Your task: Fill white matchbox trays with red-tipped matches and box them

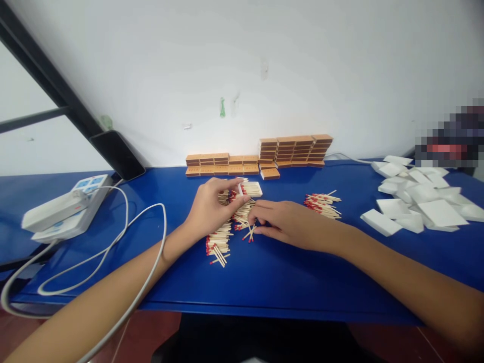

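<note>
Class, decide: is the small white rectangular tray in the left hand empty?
Not empty: red-headed wooden matchsticks lie inside the tray; whether full, cannot tell.

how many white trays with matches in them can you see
1: the white tray of matches, held in the left hand. No matches show in the heap of trays at the right, though some there are partly hidden.

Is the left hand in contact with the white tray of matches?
Touching: the head view shows the left hand gripping the white tray between thumb and fingers.
</note>
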A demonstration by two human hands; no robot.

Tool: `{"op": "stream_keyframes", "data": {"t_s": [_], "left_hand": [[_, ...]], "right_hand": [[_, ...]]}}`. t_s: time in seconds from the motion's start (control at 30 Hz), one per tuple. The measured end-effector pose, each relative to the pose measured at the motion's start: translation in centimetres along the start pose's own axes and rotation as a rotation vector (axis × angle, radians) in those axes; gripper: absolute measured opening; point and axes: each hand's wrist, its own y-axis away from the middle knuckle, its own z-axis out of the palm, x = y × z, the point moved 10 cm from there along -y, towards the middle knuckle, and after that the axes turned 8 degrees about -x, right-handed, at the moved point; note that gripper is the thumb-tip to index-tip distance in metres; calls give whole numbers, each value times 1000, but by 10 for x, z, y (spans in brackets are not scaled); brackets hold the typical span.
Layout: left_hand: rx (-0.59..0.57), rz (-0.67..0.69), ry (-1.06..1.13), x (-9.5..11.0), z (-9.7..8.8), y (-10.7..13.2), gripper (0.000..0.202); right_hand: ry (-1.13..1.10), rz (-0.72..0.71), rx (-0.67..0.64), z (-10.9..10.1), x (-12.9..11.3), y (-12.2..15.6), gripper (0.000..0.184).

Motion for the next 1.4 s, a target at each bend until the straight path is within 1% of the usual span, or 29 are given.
{"op": "stream_keyframes", "data": {"t_s": [0.17,0.33,0.53,0.67,0.8,0.93,1.03,1.13,1.2,1.4], "left_hand": [[-1,6,4,-1,1,1,33],[-7,-9,4,-3,2,1,35],[-12,-12,-4,-2,2,1,34],[-12,-5,-8,-1,3,0,35],[-11,-4,-8,-1,3,0,35],[-23,-4,-4,-2,3,0,35],[-24,1,3,-3,4,1,36],[-22,3,6,-3,4,1,35],[-27,8,5,-2,4,0,35],[-36,3,-2,-2,6,1,38]], "right_hand": [[24,-26,-14,4,-1,0,16],[9,-18,-19,4,0,-3,15],[54,52,-55,10,3,-2,18],[56,68,-83,13,4,0,16],[28,37,-109,12,3,0,16],[-23,-14,-78,8,0,-2,17],[-47,-23,-74,8,0,-2,18],[-67,-7,-92,9,3,-1,21],[-78,12,-91,8,5,0,20],[-52,130,-164,14,8,3,16]]}}
